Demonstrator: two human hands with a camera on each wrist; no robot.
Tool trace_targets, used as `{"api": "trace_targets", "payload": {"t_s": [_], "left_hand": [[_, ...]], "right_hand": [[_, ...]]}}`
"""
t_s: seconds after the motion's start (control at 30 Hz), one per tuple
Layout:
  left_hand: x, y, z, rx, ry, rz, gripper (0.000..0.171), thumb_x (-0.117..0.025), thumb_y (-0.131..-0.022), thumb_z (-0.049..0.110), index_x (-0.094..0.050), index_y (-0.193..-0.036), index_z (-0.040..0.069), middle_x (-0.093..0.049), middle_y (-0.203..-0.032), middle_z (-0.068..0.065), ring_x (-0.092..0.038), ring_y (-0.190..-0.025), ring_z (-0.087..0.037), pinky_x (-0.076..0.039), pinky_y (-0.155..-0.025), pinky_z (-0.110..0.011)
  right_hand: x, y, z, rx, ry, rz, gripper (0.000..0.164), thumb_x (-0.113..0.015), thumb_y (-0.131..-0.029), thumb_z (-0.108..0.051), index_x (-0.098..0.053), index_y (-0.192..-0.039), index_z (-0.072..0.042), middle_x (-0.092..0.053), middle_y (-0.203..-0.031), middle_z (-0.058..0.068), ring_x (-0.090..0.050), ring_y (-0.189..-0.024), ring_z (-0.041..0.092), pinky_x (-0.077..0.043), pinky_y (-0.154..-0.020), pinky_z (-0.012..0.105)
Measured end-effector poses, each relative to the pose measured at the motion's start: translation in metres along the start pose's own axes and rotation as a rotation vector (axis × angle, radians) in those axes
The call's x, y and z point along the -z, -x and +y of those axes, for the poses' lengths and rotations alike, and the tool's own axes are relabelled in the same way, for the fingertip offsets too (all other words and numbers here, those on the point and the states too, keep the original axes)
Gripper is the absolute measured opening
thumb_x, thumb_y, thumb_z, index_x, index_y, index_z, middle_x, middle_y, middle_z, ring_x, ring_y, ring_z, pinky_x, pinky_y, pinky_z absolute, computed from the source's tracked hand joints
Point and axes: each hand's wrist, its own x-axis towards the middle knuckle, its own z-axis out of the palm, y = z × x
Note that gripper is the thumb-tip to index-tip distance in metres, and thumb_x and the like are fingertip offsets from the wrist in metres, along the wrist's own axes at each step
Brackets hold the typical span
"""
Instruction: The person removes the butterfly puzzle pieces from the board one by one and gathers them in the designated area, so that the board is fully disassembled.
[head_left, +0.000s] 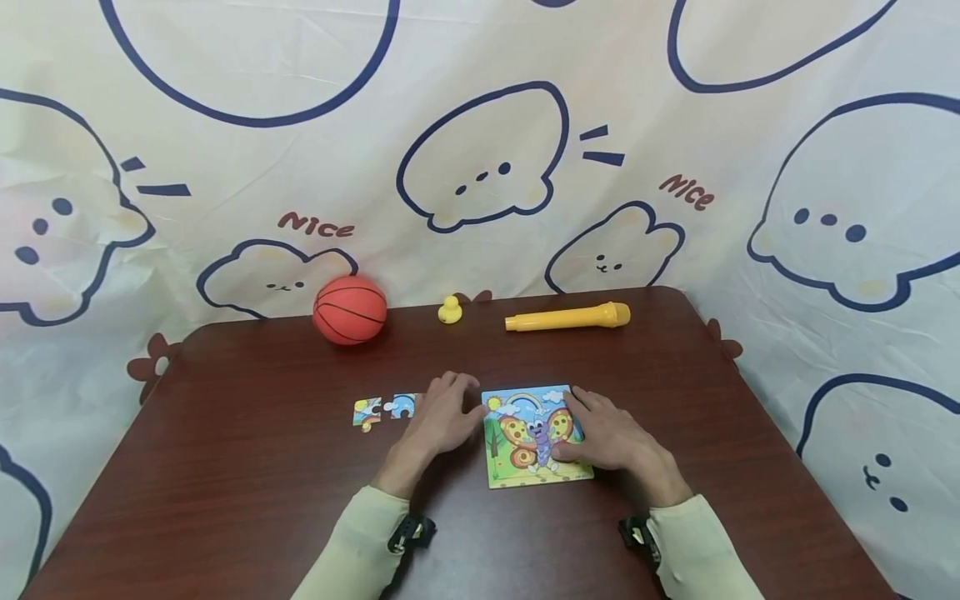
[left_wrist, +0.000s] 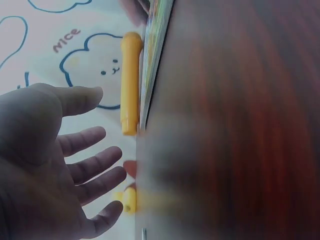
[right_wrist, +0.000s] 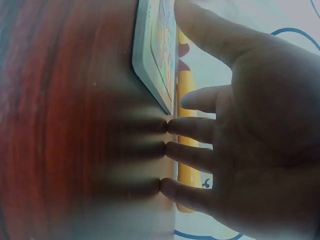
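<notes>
A jigsaw puzzle board [head_left: 521, 467] with a butterfly picture lies flat on the dark wooden table, under the right hand's thumb. My right hand [head_left: 611, 435] rests at the board's right side, thumb over the picture and index finger by the upper right corner. In the right wrist view its other fingertips [right_wrist: 170, 148] meet the tabletop beside the board. Just left of the board hovers my left hand [head_left: 444, 415], its fingers spread, relaxed and holding nothing. Two loose puzzle pieces, a sunny one [head_left: 365, 410] and a blue one [head_left: 402, 406], lie left of it; the hand partly overlaps the blue one.
Along the table's [head_left: 247, 467] back edge stand a red toy basketball [head_left: 349, 310], a small yellow rubber duck [head_left: 450, 310] and a yellow toy microphone [head_left: 567, 317]. A cloth [head_left: 480, 267] printed with cartoon figures hangs behind the table and along its sides.
</notes>
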Motion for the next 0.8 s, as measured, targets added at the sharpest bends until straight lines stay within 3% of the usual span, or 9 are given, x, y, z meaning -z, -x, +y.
{"api": "trace_targets", "payload": {"t_s": [0.57,0.8], "left_hand": [[-0.025,-0.004,0.035,-0.103,-0.003,-0.100,0.043,-0.067,-0.088,0.040,-0.058,-0.126,0.020,-0.054,-0.131,-0.003,-0.045,-0.121,-0.024,-0.033,-0.096,-0.051],[-0.031,-0.007,0.043,-0.097,0.022,-0.116,0.042,-0.068,-0.088,0.038,-0.060,-0.124,0.020,-0.055,-0.130,-0.002,-0.045,-0.116,-0.021,-0.030,-0.093,-0.050]], "right_hand": [[-0.002,-0.001,0.001,-0.041,0.010,0.018,0.098,-0.078,-0.071,-0.055,-0.039,-0.147,-0.008,-0.030,-0.157,0.014,-0.031,-0.141,0.037,-0.028,-0.107,0.064],[-0.004,-0.004,0.001,-0.045,0.028,0.039,0.098,-0.080,-0.069,-0.056,-0.042,-0.145,-0.007,-0.033,-0.155,0.015,-0.034,-0.139,0.038,-0.029,-0.105,0.066]]}}
